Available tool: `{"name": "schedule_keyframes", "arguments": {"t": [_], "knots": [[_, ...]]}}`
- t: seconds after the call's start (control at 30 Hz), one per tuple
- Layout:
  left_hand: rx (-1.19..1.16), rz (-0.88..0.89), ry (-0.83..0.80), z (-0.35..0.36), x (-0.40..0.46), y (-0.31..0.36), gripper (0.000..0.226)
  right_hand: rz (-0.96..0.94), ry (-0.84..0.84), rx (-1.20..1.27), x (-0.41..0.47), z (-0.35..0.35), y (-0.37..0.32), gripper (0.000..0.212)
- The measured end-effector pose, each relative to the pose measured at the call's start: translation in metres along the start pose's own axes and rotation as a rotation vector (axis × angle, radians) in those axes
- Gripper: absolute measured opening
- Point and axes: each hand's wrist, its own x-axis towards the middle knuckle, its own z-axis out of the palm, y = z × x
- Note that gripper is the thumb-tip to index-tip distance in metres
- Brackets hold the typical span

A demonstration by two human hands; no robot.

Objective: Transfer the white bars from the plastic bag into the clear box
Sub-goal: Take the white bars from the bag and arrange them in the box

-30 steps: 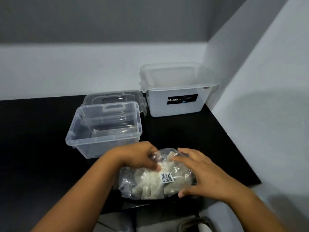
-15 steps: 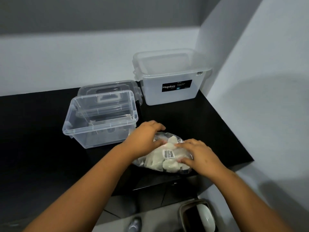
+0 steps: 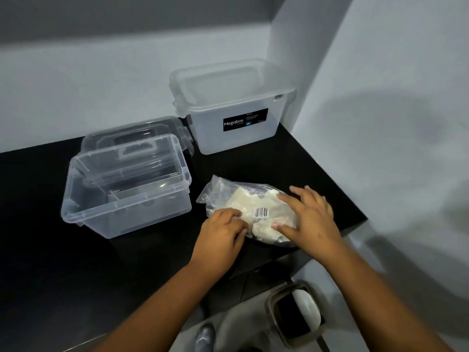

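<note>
Head view: plastic bag [image 3: 243, 199] of white bars [image 3: 253, 212] lies on the black worktop [image 3: 38, 250], just right of the open clear box [image 3: 124, 189]. Left hand [image 3: 219, 237] rests on the bag's near left edge, fingers curled and pinching the plastic. Right hand [image 3: 311, 219] lies flat on the bag's right side, fingers spread. A lidded white box [image 3: 236, 110] stands behind.

The plastic bag [image 3: 243, 199] lies right of the clear box [image 3: 127, 189], before the lidded box [image 3: 236, 107].
</note>
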Motion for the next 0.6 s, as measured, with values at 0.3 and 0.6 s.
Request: {"name": "schedule_keyframes", "arguments": {"t": [0.3, 0.6], "knots": [[0.004, -0.013, 0.039, 0.015, 0.018, -0.015, 0.016, -0.347, 0.199, -0.087, -0.024, 0.038, -0.026, 0.015], [-0.078, -0.018, -0.035, 0.016, 0.025, -0.025, 0.02, -0.204, 0.254, -0.114, -0.016, 0.057, -0.032, 0.017]]}}
